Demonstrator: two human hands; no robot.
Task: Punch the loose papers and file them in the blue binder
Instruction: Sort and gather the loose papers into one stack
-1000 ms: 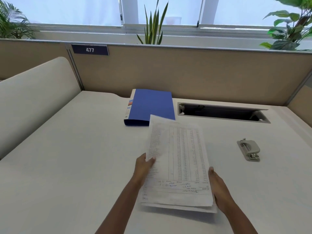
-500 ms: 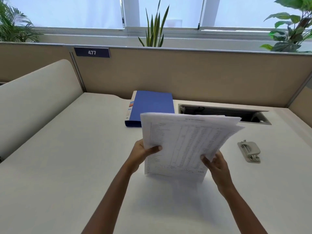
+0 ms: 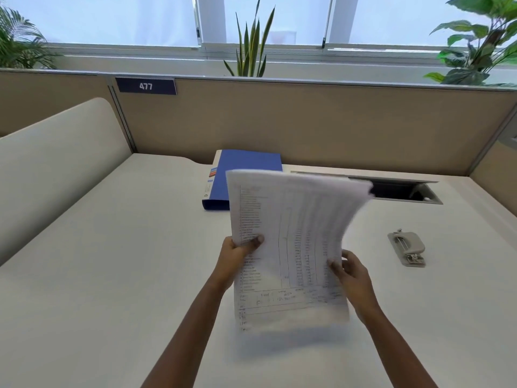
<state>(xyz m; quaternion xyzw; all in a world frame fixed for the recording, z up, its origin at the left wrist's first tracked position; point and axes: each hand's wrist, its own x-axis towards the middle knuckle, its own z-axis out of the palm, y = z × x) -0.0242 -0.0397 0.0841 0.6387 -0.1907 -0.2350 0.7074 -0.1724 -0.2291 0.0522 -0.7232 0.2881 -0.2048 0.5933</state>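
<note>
Both arms come up from the bottom of the frame. The left hand (image 3: pixel 237 257) pinches the left edge of the stack of papers (image 3: pixel 291 242), thumb across the front sheet. The right hand (image 3: pixel 354 275) grips the right edge lower down, fingers curled around it. The stack is lifted off the white tabletop (image 3: pixel 112 275) in the middle of the frame, standing nearly upright, top corner flopping to the right and pretty blurry. Printed table columns show on the front page, too smeared to read.

Right of center, the grey hole punch (image 3: pixel 407 247) sits alone on the tabletop, well apart from the hands. Further back, the blue binder (image 3: pixel 246 175) lies flat and closed, its near edge hidden behind the papers. Right of that is a cable slot (image 3: pixel 405 190) in the tabletop. A tan partition (image 3: pixel 307 121) with a "477" tag (image 3: pixel 146 86) sits behind, plants above.
</note>
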